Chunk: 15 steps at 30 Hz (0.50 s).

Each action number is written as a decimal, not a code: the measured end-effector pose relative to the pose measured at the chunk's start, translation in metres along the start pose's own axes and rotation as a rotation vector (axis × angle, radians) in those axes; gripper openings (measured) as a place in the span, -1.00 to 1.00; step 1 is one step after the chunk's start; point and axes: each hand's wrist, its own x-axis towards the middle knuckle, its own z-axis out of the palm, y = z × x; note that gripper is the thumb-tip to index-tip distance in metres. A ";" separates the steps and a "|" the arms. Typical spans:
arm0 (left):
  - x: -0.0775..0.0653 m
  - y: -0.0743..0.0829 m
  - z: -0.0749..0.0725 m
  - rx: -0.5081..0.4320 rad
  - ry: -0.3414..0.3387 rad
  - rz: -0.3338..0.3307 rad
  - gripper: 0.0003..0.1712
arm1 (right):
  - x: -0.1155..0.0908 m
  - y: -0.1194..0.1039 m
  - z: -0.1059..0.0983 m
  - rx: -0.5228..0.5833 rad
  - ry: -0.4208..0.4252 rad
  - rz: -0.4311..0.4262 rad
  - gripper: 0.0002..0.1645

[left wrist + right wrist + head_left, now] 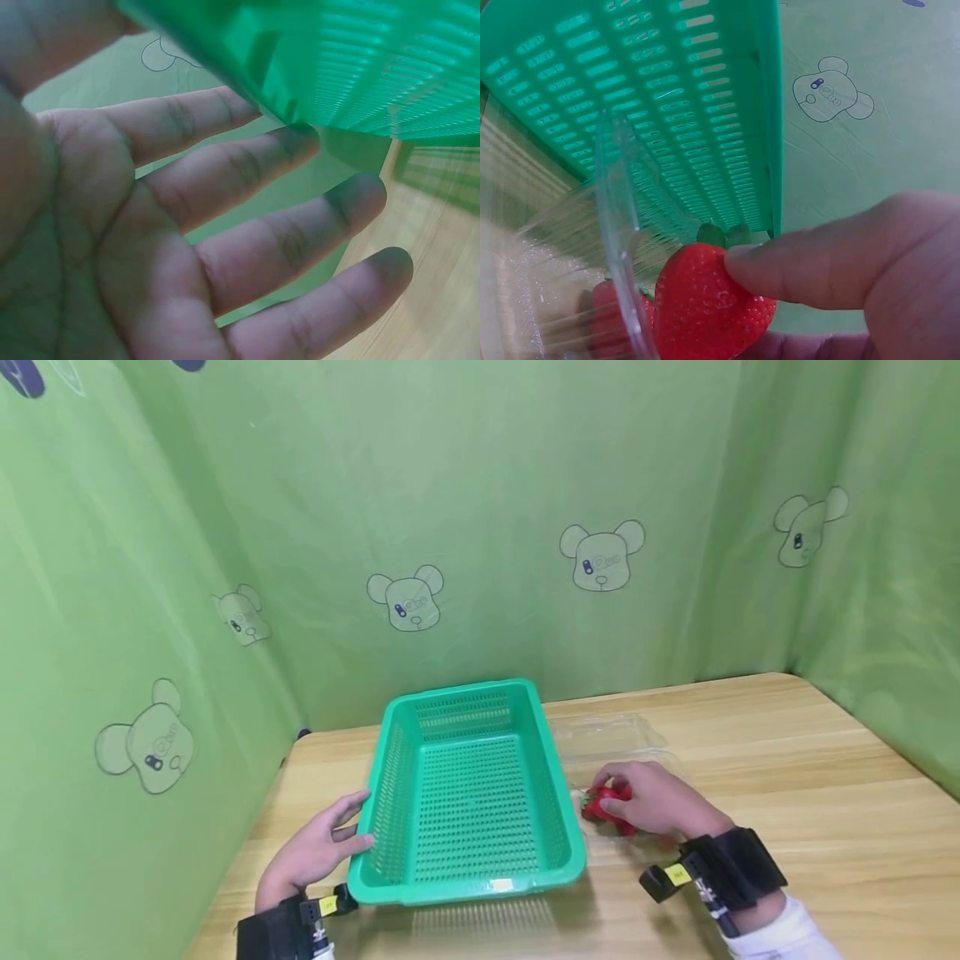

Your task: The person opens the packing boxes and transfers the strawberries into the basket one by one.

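The right hand (pixel 648 797) pinches a red strawberry (pixel 709 300), its thumb pressed on one side of the fruit and fingers curled beneath. Green leaves top the strawberry, which sits right at the edge of a clear plastic container (pixel 613 202). That container's thin upright wall stands between the held fruit and a second strawberry (pixel 609 322), seen partly through the plastic. A flat, clear section of the packaging lies on the table (pixel 750 760) behind the hand. How many strawberries are under the palm cannot be told.

Just left of the container is a green plastic basket (pixel 450 893) with slotted sides and floor; its raised right wall rises close beside the fruit. The left hand (pixel 318 843) is at the basket's left rim, fingers spread and nearly straight, with thumb and fingertips reaching the edge.

Each wrist wears a black strap (pixel 738 864) carrying a small device with a yellow label, and a white sleeve (pixel 783 935) shows below the right one. Beyond the wood-grain tabletop hangs a green curtain (pixel 480 468), printed with bear faces, enclosing the back and both sides.
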 end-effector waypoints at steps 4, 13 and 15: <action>-0.002 0.002 -0.003 0.000 0.012 -0.004 -0.20 | 0.003 -0.004 -0.003 -0.019 0.009 -0.012 -0.77; -0.001 0.006 0.000 -0.008 0.013 -0.010 -0.20 | -0.001 -0.005 -0.008 -0.057 0.034 -0.011 -0.77; -0.001 0.005 0.001 -0.015 0.011 -0.016 -0.20 | -0.003 -0.005 -0.009 -0.056 0.040 -0.016 -0.77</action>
